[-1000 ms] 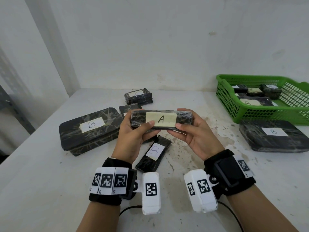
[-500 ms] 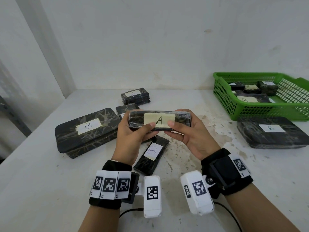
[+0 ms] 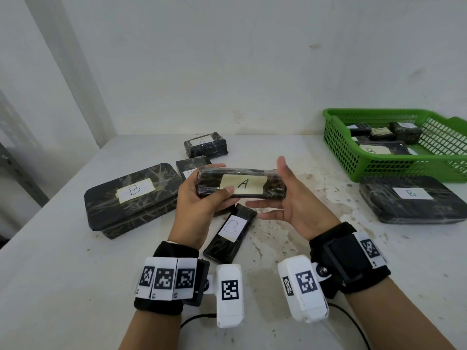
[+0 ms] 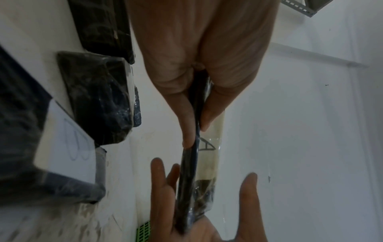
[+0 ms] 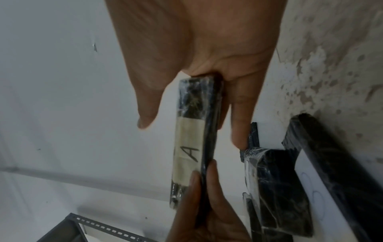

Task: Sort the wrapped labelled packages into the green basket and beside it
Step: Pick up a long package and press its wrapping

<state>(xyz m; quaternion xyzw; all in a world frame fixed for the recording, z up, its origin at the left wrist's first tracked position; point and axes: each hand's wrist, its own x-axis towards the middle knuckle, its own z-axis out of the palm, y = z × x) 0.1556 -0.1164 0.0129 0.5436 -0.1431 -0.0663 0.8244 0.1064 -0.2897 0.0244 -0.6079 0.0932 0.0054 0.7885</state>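
Note:
A black wrapped package labelled A [image 3: 242,184] is held level above the table's middle. My left hand [image 3: 214,195] grips its left end, thumb on the front beside the label. My right hand [image 3: 288,198] lies open at the right end, thumb up, fingers straight below the package. In the left wrist view, package A [image 4: 209,147] sits pinched between thumb and fingers. In the right wrist view, its end [image 5: 192,147] rests between straight thumb and fingers. The green basket [image 3: 338,147] at the far right holds several small packages.
A large B package [image 3: 412,198] lies in front of the basket. Another large B package [image 3: 131,195] lies at the left, a slim B package [image 3: 231,232] under my hands, a small A package [image 3: 206,147] at the back. A wall closes the far side.
My right hand has let go of package A's right end and spread its fingers straight. The left hand keeps its grip.

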